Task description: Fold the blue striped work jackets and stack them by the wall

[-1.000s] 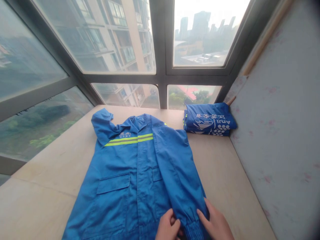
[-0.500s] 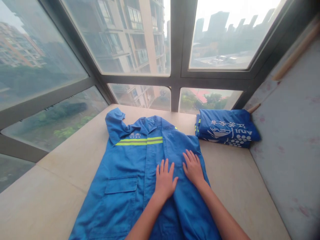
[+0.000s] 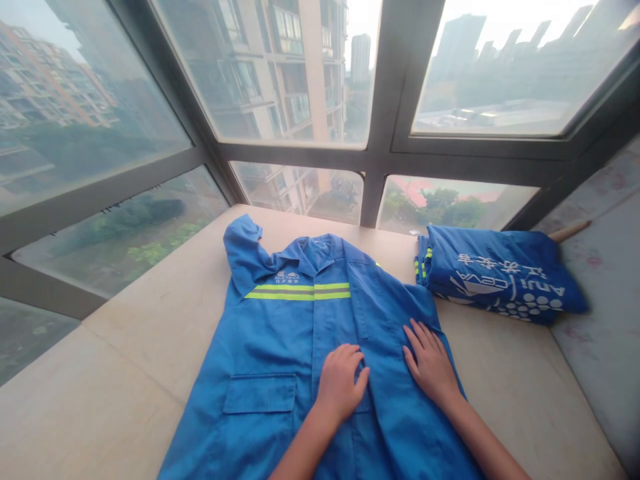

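A blue work jacket (image 3: 260, 340) with a yellow-green and grey chest stripe lies spread front up, its collar at the far end. One sleeve (image 3: 395, 353) is folded in over the front and runs down toward me, covering the end of the stripe. The other sleeve (image 3: 243, 247) is bent up at the far left. My left hand (image 3: 343, 381) rests on the jacket at the inner edge of the folded sleeve, fingers bent, thumb apart. On that sleeve's outer side, my right hand (image 3: 431, 363) lies flat with fingers stretched out.
A folded blue garment (image 3: 500, 273) with white printing sits at the back right, by the patterned wall (image 3: 600, 333). The pale ledge (image 3: 125, 373) is bounded by windows behind and on the left. A wooden stick (image 3: 570, 231) pokes out behind the folded garment.
Both hands have slid toward me over the jacket and lie slightly farther apart. The left hand's fingers have bent from stretched out. The camera view has shifted, moving everything rightward.
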`<move>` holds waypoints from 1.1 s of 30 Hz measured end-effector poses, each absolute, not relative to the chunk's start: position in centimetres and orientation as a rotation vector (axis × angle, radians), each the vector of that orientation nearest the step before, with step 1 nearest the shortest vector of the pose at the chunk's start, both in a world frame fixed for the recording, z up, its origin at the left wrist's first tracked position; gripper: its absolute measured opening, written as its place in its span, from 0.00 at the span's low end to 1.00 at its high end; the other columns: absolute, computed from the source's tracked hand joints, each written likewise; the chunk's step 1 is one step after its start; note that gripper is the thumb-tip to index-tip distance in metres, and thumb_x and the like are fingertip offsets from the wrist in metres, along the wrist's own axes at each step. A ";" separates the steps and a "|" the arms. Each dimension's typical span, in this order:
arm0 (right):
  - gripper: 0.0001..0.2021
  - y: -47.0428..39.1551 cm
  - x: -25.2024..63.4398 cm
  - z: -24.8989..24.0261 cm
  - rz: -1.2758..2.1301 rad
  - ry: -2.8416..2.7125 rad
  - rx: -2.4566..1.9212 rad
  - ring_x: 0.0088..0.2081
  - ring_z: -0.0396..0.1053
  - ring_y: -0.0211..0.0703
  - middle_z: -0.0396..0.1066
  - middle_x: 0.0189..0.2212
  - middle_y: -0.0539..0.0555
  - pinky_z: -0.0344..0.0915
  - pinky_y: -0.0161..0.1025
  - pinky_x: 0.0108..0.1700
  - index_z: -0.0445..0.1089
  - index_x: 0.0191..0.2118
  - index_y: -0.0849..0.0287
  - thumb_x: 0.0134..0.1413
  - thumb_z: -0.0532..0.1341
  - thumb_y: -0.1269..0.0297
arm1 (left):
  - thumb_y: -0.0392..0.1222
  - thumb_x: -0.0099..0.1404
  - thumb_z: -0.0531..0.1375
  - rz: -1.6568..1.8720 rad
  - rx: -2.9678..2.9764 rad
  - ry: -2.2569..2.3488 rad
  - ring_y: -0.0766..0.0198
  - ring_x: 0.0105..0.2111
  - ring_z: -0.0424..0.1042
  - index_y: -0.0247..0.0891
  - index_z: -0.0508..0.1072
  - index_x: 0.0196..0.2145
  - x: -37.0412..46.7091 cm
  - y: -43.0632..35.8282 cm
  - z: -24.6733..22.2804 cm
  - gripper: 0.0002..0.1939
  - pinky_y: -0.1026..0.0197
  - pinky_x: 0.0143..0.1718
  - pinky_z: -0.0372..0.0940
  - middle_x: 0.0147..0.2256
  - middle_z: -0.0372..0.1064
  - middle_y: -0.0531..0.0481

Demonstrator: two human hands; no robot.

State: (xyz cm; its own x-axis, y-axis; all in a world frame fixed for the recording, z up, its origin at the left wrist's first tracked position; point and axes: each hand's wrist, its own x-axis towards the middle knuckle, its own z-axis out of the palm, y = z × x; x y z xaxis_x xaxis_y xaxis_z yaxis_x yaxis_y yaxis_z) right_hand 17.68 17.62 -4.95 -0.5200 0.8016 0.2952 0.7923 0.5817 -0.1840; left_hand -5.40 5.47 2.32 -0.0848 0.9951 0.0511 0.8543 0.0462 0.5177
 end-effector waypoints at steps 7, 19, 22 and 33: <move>0.25 17.4 20.3 -5.6 0.025 -2.497 -1.249 0.65 0.54 0.56 0.56 0.65 0.59 0.56 0.55 0.63 0.61 0.64 0.60 0.65 0.51 0.57 | 0.42 0.69 0.52 0.696 1.608 2.396 0.59 0.47 0.74 0.40 0.76 0.45 -17.1 17.4 5.8 0.14 0.60 0.50 0.65 0.46 0.76 0.46; 0.25 17.2 19.8 -5.0 0.112 -2.434 -1.253 0.65 0.56 0.56 0.57 0.65 0.57 0.60 0.55 0.61 0.59 0.64 0.55 0.64 0.53 0.58 | 0.46 0.68 0.59 0.522 1.236 2.555 0.55 0.48 0.71 0.35 0.70 0.51 -32.0 34.6 5.9 0.17 0.48 0.50 0.67 0.50 0.70 0.41; 0.25 17.2 19.8 -4.9 0.115 -2.435 -1.260 0.65 0.56 0.56 0.57 0.65 0.57 0.59 0.55 0.61 0.59 0.64 0.55 0.63 0.54 0.58 | 0.48 0.68 0.60 0.547 1.228 2.502 0.58 0.44 0.73 0.35 0.71 0.49 -33.1 34.5 5.5 0.17 0.50 0.46 0.70 0.47 0.71 0.45; 0.25 17.3 20.2 -5.5 0.101 -2.448 -1.248 0.64 0.56 0.57 0.57 0.65 0.57 0.59 0.56 0.62 0.61 0.63 0.56 0.63 0.54 0.58 | 0.35 0.63 0.54 1.061 1.283 2.511 0.50 0.58 0.64 0.36 0.73 0.49 -30.3 24.8 4.4 0.18 0.50 0.58 0.58 0.53 0.70 0.39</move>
State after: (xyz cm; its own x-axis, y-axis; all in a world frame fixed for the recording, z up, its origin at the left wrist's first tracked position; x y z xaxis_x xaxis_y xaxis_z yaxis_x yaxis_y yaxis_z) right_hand 20.19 17.28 -5.51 -0.5278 0.7915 0.3082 0.7632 0.6012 -0.2367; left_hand -30.30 24.78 4.39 -0.6306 0.7520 0.1918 0.6617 0.3918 0.6392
